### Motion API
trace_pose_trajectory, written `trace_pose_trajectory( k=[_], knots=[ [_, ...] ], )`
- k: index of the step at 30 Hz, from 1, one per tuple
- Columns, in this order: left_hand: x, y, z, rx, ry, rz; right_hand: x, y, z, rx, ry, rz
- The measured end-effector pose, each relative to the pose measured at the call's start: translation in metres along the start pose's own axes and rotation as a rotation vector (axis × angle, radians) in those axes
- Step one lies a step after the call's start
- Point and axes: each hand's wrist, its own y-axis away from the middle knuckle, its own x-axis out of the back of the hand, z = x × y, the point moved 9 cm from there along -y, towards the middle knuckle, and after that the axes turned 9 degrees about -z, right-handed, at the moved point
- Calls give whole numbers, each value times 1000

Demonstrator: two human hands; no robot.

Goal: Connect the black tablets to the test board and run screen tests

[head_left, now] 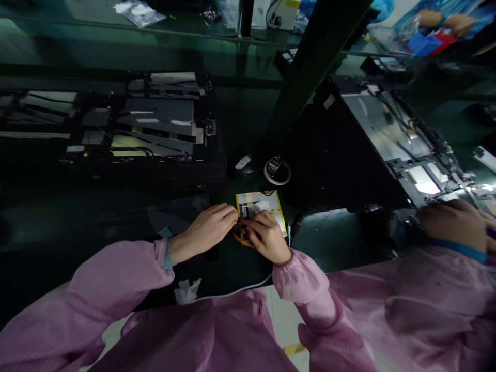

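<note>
A flat, silver-white battery pack (258, 198) with yellow edges lies on the dark green bench in front of me. It carries a dark label and a pale piece of tape. My left hand (211, 227) is closed at the pack's left edge, fingertips pinched together on something too small to make out. From the right, my right hand (271, 238) reaches over the pack, its fingers bent and pressed together near the left fingertips. An orange strip (243, 241) sticks out below the fingers at the lower left corner. Whatever lies between the fingertips is hidden.
Stacked black device housings (158, 124) stand at the left, and another tilted stack (387, 129) at the right. Behind the pack is a small round dish (277, 172). A co-worker's hand (453, 225) works at the right. A slanted dark post (310, 62) rises behind.
</note>
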Motion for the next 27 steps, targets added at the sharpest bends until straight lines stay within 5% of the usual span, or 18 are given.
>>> trace_pose_trajectory(
  k=[19, 23, 27],
  knots=[
    [-2, -4, 0, -1, 73, 12, 0, 2, -2, 16, 38, -13],
    [51, 18, 5, -47, 292, 118, 6, 2, -1, 52, 23, 7],
    [126, 91, -5, -114, 594, 162, 19, 2, 1, 70, 59, 88]
  ],
)
